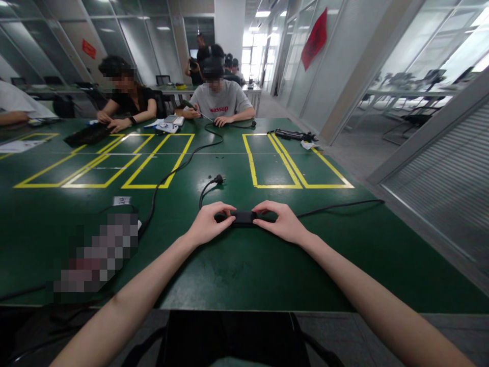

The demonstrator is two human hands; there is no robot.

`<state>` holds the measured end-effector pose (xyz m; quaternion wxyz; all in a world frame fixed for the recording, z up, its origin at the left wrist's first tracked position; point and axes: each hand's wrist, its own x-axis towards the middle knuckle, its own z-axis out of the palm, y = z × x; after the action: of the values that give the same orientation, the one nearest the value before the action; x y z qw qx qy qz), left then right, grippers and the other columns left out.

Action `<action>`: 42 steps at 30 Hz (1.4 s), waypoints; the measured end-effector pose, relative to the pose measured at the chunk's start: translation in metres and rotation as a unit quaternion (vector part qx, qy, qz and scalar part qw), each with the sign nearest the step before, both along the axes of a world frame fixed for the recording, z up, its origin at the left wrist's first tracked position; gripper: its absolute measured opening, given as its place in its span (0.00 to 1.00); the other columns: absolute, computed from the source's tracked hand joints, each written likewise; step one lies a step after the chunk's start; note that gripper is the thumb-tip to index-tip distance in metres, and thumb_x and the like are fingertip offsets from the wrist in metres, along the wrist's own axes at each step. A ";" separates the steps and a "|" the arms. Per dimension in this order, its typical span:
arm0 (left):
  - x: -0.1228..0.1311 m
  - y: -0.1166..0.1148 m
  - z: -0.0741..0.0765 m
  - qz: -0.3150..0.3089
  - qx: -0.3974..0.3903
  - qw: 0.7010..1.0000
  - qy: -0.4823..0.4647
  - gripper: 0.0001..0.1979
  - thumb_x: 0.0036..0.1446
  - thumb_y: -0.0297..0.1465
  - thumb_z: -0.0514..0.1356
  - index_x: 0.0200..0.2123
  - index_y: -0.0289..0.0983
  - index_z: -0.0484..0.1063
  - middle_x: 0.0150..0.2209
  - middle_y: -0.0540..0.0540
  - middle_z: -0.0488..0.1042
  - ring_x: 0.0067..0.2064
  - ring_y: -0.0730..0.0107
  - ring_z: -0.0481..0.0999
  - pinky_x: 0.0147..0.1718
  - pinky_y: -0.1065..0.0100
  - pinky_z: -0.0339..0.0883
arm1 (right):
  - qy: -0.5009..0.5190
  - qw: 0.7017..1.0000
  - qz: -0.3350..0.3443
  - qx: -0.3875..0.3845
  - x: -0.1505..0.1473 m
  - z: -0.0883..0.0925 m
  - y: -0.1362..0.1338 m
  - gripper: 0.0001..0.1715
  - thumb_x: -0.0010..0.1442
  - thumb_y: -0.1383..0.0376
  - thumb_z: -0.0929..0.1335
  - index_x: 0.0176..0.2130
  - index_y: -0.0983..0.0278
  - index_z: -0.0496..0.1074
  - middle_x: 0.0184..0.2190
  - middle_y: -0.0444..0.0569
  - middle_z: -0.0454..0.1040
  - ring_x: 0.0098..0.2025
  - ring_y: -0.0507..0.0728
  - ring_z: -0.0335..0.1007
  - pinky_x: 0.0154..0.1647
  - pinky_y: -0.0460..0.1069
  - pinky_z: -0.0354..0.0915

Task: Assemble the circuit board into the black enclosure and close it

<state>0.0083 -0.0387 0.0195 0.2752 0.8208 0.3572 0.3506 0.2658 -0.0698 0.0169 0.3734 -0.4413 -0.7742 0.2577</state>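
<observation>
Bench (244, 285): green and glossy, spread out before us, with glass partitions (141, 46) along the far room.
Brick (243, 218): black, oblong, straight ahead of us; whether it rests on the bench or just above, we cannot tell.
Left hand (208, 221): our fingers clamped on the brick's left end.
Right hand (281, 221): our fingers clamped on its right end.
Plug (218, 179): just beyond our left hand, on a curl of cable.
Lead (340, 205): stretching from our right hand toward the bench's right edge.
Blurred item (101, 252): to our left, near a tag (121, 201).
Tape (275, 186): yellow outlines farther out.
Person in grey (223, 104): seated across from us.
</observation>
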 end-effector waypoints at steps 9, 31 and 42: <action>0.005 0.010 -0.004 -0.012 -0.019 0.995 0.100 0.13 0.64 0.38 0.62 0.44 0.38 0.81 0.44 0.43 0.77 0.46 0.61 0.77 0.47 0.62 0.72 | -0.058 0.996 -0.015 -0.069 -0.001 0.000 0.001 0.16 0.61 0.61 0.72 0.49 0.61 0.79 0.44 0.52 0.81 0.44 0.60 0.77 0.47 0.56 0.73; 0.017 -0.017 0.001 -0.081 0.133 0.972 0.178 0.28 0.59 0.43 0.68 0.58 0.38 0.70 0.54 0.40 0.78 0.52 0.55 0.78 0.50 0.57 0.73 | -0.177 0.976 -0.109 -0.067 -0.020 0.002 -0.010 0.16 0.73 0.57 0.57 0.39 0.59 0.69 0.30 0.47 0.77 0.32 0.58 0.74 0.34 0.50 0.61; 0.020 -0.016 -0.001 -0.103 0.269 0.925 0.247 0.18 0.71 0.37 0.53 0.57 0.34 0.70 0.50 0.36 0.80 0.48 0.56 0.79 0.54 0.52 0.67 | -0.076 0.982 -0.018 -0.174 -0.009 0.012 -0.010 0.18 0.72 0.53 0.57 0.38 0.60 0.66 0.24 0.40 0.69 0.23 0.53 0.68 0.30 0.48 0.63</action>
<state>0.0282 -0.0549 0.0183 -0.0182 0.9569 0.2196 0.1891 0.2571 -0.0795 0.0290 0.2359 -0.5316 -0.7357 0.3472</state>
